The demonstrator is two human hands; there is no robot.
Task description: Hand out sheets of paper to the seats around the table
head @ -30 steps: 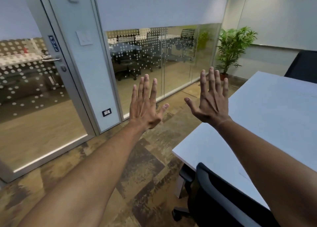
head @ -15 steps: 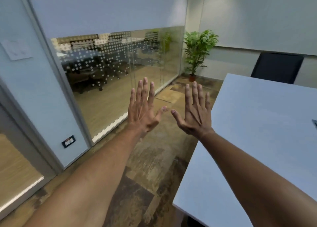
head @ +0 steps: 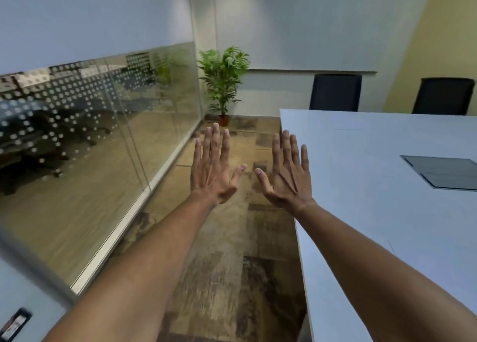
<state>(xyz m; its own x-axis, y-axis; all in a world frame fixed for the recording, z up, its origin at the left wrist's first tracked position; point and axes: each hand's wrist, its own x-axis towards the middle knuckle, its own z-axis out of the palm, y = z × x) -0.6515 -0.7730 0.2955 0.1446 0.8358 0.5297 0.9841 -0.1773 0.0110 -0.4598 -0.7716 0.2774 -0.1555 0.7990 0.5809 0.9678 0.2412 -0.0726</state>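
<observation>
Both arms are stretched out in front of me, palms facing away. My left hand (head: 213, 168) is open over the carpet, fingers spread, holding nothing. My right hand (head: 287, 172) is open beside it, just left of the white table's near edge (head: 299, 228), also holding nothing. The white table (head: 374, 161) fills the right side. Two black chairs (head: 335, 92) (head: 442, 96) stand at its far end. No sheets of paper are in view.
A grey cable hatch (head: 444, 172) is set into the tabletop. A glass partition with dotted film (head: 98, 124) runs along the left. A potted plant (head: 224, 80) stands in the far corner. Patterned carpet (head: 232, 264) lies between glass and table.
The view has swung to the right: the door has left the frame and more of the table and a second chair have come in. Both hands stay open and raised, now closer together.
</observation>
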